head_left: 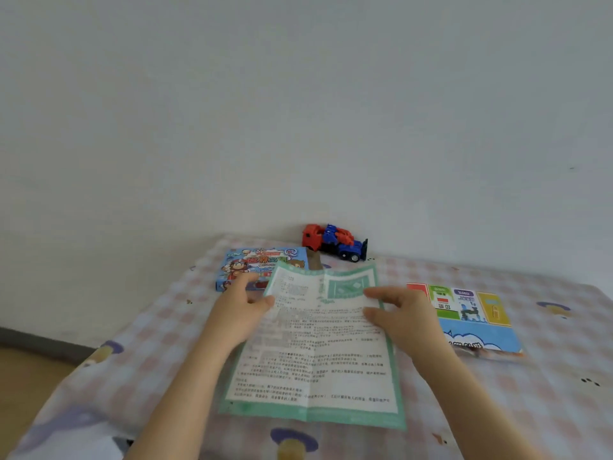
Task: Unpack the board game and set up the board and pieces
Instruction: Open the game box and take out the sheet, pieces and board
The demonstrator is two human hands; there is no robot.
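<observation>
**Desk:** You are lifting the far end of the white, green-bordered paper rules sheet off the pink-checked cloth. Your left hand is pinching its left edge, thumb on top.

**Spotter:** Your right hand is lying across the right edge. I cannot tell whether it is gripping, because of the blur.

**Desk:** You are probably risking a tear. Pulling your hands apart would be straining the thin paper along its centre crease.

**Spotter:** You are also working just beside the folded, colourful cardboard game board on the right. Dropping the sheet there would be burying it. The blue cardboard game box is sitting far left, near the cloth's edge, where a sweeping wrist could be knocking it off.
</observation>
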